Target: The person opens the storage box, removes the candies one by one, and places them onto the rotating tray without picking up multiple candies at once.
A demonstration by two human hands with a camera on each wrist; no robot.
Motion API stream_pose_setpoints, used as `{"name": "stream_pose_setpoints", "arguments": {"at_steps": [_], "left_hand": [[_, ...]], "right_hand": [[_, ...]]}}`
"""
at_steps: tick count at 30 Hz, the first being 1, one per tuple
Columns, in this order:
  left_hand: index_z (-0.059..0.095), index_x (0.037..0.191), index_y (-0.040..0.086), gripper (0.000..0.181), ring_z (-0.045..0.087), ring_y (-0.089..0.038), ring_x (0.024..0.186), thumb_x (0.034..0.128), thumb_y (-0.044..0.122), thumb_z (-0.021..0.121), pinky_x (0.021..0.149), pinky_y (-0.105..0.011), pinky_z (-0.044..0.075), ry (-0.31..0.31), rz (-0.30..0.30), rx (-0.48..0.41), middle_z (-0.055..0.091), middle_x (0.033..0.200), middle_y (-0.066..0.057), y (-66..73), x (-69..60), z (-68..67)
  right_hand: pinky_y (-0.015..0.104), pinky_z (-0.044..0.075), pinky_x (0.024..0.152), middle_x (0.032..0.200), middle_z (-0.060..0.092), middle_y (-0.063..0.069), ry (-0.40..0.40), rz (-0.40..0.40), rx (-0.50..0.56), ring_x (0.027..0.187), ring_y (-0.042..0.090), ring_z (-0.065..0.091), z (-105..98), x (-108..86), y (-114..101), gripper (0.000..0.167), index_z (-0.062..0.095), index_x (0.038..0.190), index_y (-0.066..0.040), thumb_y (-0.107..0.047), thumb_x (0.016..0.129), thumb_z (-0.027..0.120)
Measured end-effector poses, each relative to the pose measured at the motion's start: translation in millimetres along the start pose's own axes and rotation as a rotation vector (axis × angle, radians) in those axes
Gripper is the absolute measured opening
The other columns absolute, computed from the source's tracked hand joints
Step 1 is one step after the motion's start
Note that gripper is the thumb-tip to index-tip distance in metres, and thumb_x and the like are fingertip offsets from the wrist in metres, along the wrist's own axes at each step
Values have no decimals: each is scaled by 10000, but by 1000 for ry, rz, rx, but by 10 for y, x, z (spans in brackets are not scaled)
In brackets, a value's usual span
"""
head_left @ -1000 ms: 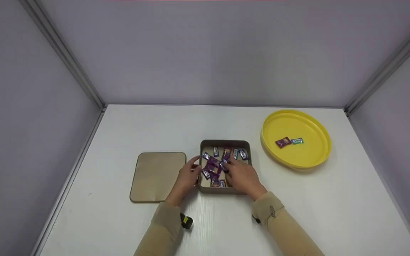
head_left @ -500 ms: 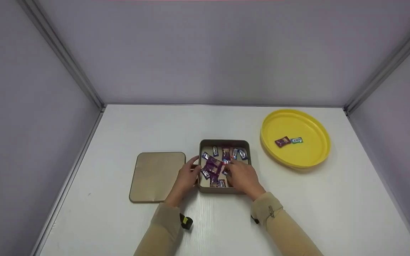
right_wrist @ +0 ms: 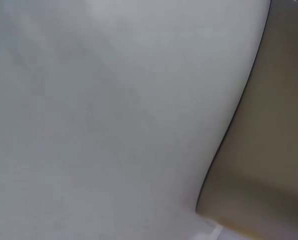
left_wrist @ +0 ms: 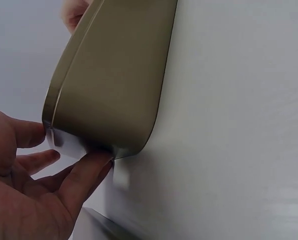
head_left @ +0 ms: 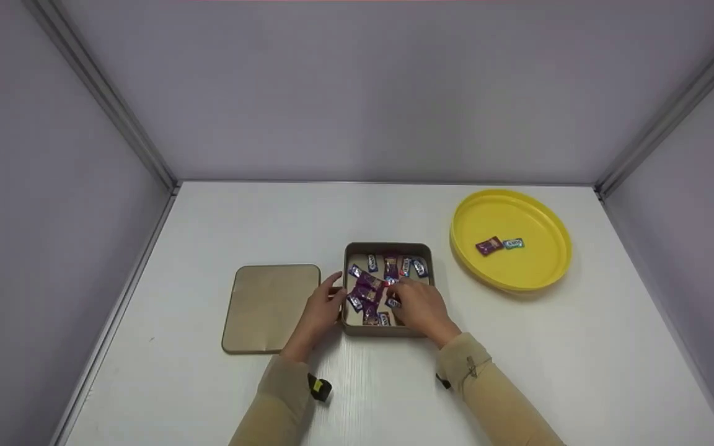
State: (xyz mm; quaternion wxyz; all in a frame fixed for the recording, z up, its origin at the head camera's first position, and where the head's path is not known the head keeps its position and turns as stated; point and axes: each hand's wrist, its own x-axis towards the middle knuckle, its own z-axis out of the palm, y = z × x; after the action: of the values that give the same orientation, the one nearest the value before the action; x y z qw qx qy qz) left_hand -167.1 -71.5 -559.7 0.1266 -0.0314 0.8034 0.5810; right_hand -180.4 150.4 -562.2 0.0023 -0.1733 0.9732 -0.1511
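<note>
An uncovered brown square tin (head_left: 388,331) holds several purple wrapped candies (head_left: 367,292) and smaller blue-and-white ones. My left hand (head_left: 320,310) rests against the tin's left side; in the left wrist view, the thumb touches the rim and extended fingers (left_wrist: 84,175) meet the wall (left_wrist: 114,75). My right hand (head_left: 420,306) reaches over the tin's right part, fingers bent down among the candies. A small blue candy (head_left: 392,302) shows beside its thumb; whether it is pinched is hidden. The right wrist view shows only the tin's outer wall (right_wrist: 268,150) and the tabletop.
A flat brown lid (head_left: 270,310) lies left of the tin. At the back right is a round yellow tray (head_left: 512,275) bearing a purple candy (head_left: 489,246) and a blue-green one (head_left: 514,243). Pale walls (head_left: 357,93) enclose the white table (head_left: 258,217) at the back and sides.
The right fingers have shifted slightly within the tin, and small blue candies near them now lie differently. The left hand stays at the tin's side. The whole view has drifted slightly.
</note>
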Motion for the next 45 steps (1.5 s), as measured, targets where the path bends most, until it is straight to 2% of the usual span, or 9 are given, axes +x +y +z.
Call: {"name": "stream_pose_setpoints", "arguments": {"at_steps": [6,13,15,20,26,31,38,45], "left_hand": [[412,1477,38,460,585,-313,1118,1030,117,479,837,-380,535,-25,-8,-65,552,1295,-227,14,-18,-15],[416,1480,55,464,576,-298,1131,1027,128,490,864,-386,530,-25,-32,-69,551,1300,-206,-1,-14,-25],[419,1479,61,463,574,-295,1133,1028,130,495,859,-387,532,-26,-32,-75,554,1295,-201,0,-19,-27],[418,1482,69,463,560,-313,1161,1029,129,499,861,-407,532,-38,-32,-111,543,1304,-204,-15,-17,-30],[408,1487,72,475,562,-318,1159,1028,141,508,864,-401,533,-47,-46,-135,527,1315,-208,-35,-14,-24],[414,1484,70,471,562,-326,1154,1028,141,509,834,-403,543,-47,-26,-121,532,1302,-213,-49,-9,-23],[413,1480,53,471,568,-323,1137,1027,138,507,842,-397,541,-43,-1,-112,540,1295,-220,-49,1,-20],[419,1476,48,465,566,-335,1148,1026,126,505,829,-384,545,-28,10,-85,546,1293,-228,-49,9,-5]], "right_hand": [[447,517,822,1035,673,56,12,-13,63,919,258,644,3,1,13,210,735,1048,-121,-111,840,766],[438,510,855,1073,690,66,-11,8,94,965,252,645,9,-2,4,305,685,1175,-115,-118,875,737],[417,519,810,997,697,44,-19,22,99,891,221,644,2,1,-1,262,701,1133,-116,-119,873,736],[369,493,656,758,629,-39,-38,44,72,670,147,556,-5,3,-6,36,716,899,-144,-145,870,737],[347,433,573,659,569,-75,-35,34,41,580,134,494,13,-2,-7,101,695,819,-158,-216,897,724],[368,474,604,725,623,-43,-4,5,36,638,146,552,26,-8,4,85,707,860,-146,-220,897,728],[407,521,793,953,658,-7,25,-27,88,867,200,632,14,-12,35,130,753,1026,-152,-152,901,716],[406,508,859,998,639,2,60,-51,174,935,207,624,-5,-20,86,145,757,1037,-127,-91,912,693]]}}
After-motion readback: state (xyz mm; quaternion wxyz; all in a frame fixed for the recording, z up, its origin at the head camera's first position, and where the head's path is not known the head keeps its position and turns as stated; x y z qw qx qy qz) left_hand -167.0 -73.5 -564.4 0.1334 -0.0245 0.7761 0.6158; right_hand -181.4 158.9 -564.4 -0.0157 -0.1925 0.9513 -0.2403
